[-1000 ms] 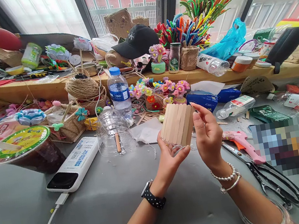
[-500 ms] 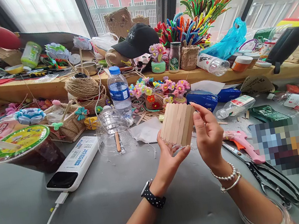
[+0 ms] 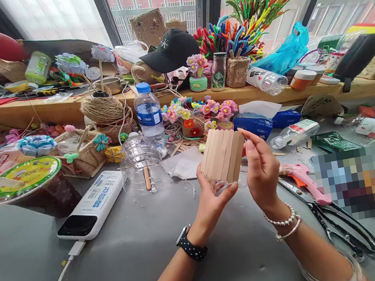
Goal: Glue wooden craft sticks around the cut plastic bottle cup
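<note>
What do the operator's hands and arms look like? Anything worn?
Two bare human hands, no gloves. Left hand: watch on a black strap with white dots; no sleeve visible. Right hand: silvery beaded bracelet and a plain silvery bangle. Clear rim by the right forearm; can't tell if it's worn.

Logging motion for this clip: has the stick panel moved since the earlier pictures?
No; the stick panel shows no visible shift against the blue-capped bottle.

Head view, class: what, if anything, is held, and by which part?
The left grip holds the row of wooden sticks around its lower left. The right grip is at its upper right corner; whether it pinches cannot be told.
</note>
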The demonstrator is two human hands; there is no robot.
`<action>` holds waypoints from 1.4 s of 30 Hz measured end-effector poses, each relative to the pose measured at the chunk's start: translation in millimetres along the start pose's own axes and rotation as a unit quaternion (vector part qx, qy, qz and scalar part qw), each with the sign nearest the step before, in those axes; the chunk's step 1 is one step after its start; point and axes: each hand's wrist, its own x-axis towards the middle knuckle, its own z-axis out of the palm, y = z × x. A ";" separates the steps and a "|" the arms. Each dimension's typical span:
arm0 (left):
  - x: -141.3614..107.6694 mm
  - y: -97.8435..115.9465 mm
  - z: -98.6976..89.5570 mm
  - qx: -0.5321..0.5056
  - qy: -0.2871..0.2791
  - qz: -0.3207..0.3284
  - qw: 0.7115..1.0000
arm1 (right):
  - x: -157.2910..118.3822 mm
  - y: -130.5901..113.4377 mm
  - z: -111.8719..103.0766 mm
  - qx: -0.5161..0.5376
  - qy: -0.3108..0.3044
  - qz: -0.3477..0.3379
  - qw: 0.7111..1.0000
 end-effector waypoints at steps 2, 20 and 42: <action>-0.4 1.7 0.1 -0.001 0.000 -0.008 1.000 | 0.0 -0.4 -0.1 0.000 -0.001 0.000 1.000; -0.5 8.2 0.2 0.008 -0.017 0.004 1.000 | -1.1 -0.4 -1.3 -0.009 -0.010 0.002 1.000; 0.4 7.1 0.4 -0.002 -0.009 -0.009 1.000 | 1.0 -2.3 -1.8 -0.012 -0.021 0.014 1.000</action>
